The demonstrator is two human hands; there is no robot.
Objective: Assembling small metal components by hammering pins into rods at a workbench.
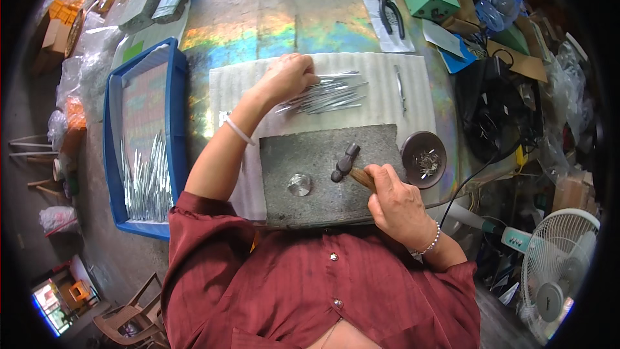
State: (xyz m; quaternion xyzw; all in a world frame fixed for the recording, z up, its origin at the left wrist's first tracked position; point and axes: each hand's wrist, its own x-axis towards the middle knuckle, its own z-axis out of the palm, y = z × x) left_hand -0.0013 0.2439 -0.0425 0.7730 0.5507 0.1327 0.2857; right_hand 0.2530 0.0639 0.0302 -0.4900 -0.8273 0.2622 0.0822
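My left hand [292, 76] is at the left end of a pile of thin silvery metal rods [332, 95] on a white foam sheet [239, 76]. Its fingers are curled together against the rods, and what is between the fingertips is hidden. In my right hand [400, 203] is a small hammer [347, 161], gripped by its wooden handle. The hammer's dark head is over a grey stone-like slab [284, 155] in front of me. A round, shiny metal piece [299, 185] sits on the slab, left of the hammer head.
A blue tray [174, 97] of metal rods stands left. Right of the slab is a brown bowl [408, 161] with small metal bits. A slim metal tool [400, 89] lies on the foam; black pliers [390, 11] lie beyond. A fan [558, 265] stands lower right.
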